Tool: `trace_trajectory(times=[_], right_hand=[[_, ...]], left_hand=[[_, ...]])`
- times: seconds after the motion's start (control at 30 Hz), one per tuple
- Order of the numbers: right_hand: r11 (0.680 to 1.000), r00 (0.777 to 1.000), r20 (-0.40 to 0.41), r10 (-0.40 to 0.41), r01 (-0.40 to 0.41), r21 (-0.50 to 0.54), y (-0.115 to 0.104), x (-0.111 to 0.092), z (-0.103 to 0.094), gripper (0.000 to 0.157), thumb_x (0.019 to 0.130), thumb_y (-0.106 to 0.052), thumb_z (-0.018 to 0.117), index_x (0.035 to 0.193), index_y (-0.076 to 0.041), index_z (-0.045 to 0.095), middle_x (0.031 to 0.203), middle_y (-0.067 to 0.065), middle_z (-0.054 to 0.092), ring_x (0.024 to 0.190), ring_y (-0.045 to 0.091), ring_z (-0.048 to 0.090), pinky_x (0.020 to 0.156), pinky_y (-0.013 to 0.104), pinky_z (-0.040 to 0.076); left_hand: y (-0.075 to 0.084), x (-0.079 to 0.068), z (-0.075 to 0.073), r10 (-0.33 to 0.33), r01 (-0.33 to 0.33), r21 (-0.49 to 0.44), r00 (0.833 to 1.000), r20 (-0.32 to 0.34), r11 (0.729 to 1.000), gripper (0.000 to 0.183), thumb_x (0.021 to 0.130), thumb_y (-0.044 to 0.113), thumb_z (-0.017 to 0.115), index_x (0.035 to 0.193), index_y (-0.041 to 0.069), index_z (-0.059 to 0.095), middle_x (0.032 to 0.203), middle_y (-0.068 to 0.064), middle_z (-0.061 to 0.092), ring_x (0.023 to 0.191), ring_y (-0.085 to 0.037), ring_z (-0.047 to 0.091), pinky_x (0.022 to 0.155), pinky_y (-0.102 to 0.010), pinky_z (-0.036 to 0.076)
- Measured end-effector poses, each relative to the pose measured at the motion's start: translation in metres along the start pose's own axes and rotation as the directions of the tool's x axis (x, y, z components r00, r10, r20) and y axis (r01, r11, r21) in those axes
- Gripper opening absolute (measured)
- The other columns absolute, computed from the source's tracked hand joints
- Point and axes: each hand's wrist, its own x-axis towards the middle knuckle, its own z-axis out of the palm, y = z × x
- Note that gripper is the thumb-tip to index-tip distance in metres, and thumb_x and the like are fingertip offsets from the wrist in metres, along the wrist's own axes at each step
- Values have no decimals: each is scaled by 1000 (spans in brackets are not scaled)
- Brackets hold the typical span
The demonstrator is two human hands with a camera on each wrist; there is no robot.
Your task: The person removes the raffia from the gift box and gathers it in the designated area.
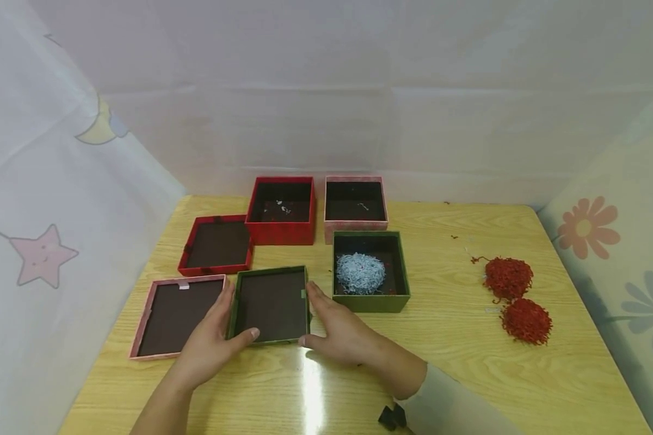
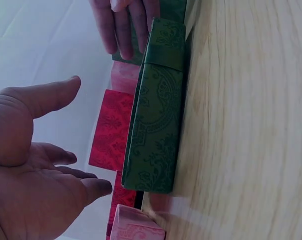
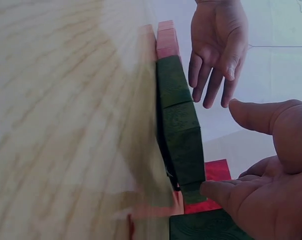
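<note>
A green box lid (image 1: 272,305) lies on the table with its dark inside facing up. My left hand (image 1: 207,347) is at its left side, over the edge of a pink lid (image 1: 176,317). On the other side, my right hand (image 1: 340,329) has its thumb and fingers by the lid's right edge. Both hands have fairly straight fingers. In the left wrist view, the patterned green side (image 2: 158,115) of the lid shows near the left fingertips; the right wrist view shows right fingertips at a lid corner. Whether either hand presses it, I cannot tell.
A green box (image 1: 370,305) holds pale blue shredded paper (image 1: 360,273). Behind stand a red box (image 1: 280,234) and a pink box (image 1: 356,225) with a few scraps inside. A red lid (image 1: 217,244) lies left. Two red shredded-paper clumps (image 1: 508,279) lie at the right.
</note>
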Motion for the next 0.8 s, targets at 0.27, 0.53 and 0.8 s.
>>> trace_trajectory(times=[0.27, 0.53, 0.8], right_hand=[[999, 1000, -29, -9, 9, 31, -2, -9, -9, 98, 99, -43, 70, 168, -22, 4, 172, 0, 13, 153, 26, 28, 123, 48, 31], [995, 997, -70, -24, 31, 99, -9, -20, -25, 89, 99, -44, 70, 168, -22, 17, 167, -1, 29, 143, 22, 46, 121, 40, 36], [928, 984, -139, -108, 150, 341, -9, -26, -41, 76, 99, -17, 73, 162, -4, 33, 163, 6, 40, 139, 15, 51, 112, 34, 46]], left_hand=[[8, 2, 5, 7, -6, -62, 1000, 5, 998, 104, 93, 44, 79, 167, 33, 6, 174, -4, 0, 157, -38, 10, 119, -52, 25], [13, 8, 13, 71, -72, -113, 997, -12, 991, 97, 94, 40, 78, 167, 33, 14, 174, -3, 8, 154, -43, 21, 117, -48, 33], [25, 18, 25, 138, -135, -197, 990, 2, 971, 94, 96, 34, 78, 167, 31, 17, 173, -4, 11, 155, -38, 22, 118, -44, 32]])
